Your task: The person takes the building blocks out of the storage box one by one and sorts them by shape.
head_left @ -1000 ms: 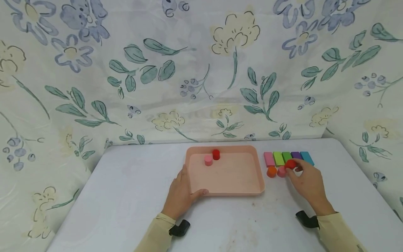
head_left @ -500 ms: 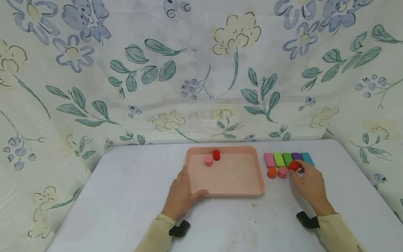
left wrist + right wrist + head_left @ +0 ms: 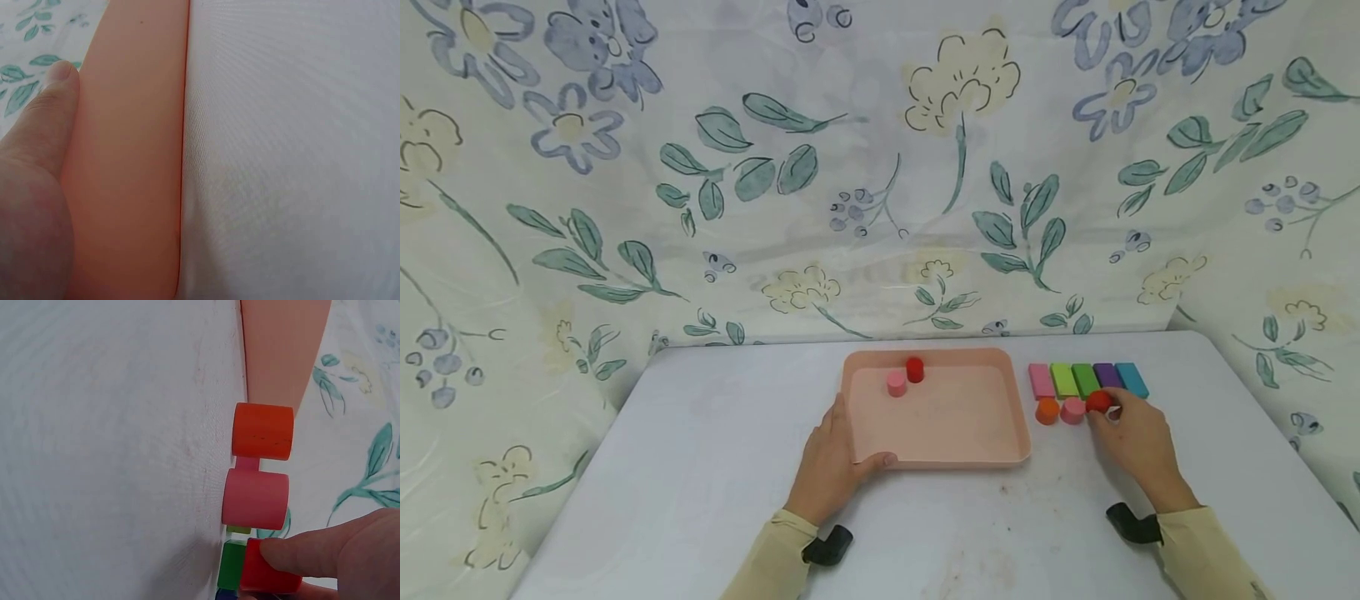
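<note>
In the head view my right hand (image 3: 1135,437) pinches a red cylinder block (image 3: 1098,402) between thumb and fingers. The right wrist view shows that red block a little off the table, in front of the green block (image 3: 232,564). Beside it stand a pink cylinder (image 3: 1072,410) and an orange cylinder (image 3: 1047,411) in a row. My left hand (image 3: 829,462) rests against the near left corner of a peach tray (image 3: 955,461), fingers straight along its side and thumb (image 3: 59,94) on the front rim. Inside the tray are another red cylinder (image 3: 914,370) and another pink cylinder (image 3: 897,383).
Behind the cylinders lies a row of rectangular blocks: pink (image 3: 1042,380), lime (image 3: 1063,379), green, purple (image 3: 1107,375) and blue (image 3: 1132,379). A white table (image 3: 715,433) carries everything, and a floral curtain (image 3: 880,250) hangs along its back edge.
The red cylinder in my right hand has shifted slightly right, then nearer and lower, to beside the pink cylinder. My left hand and the tray stay put.
</note>
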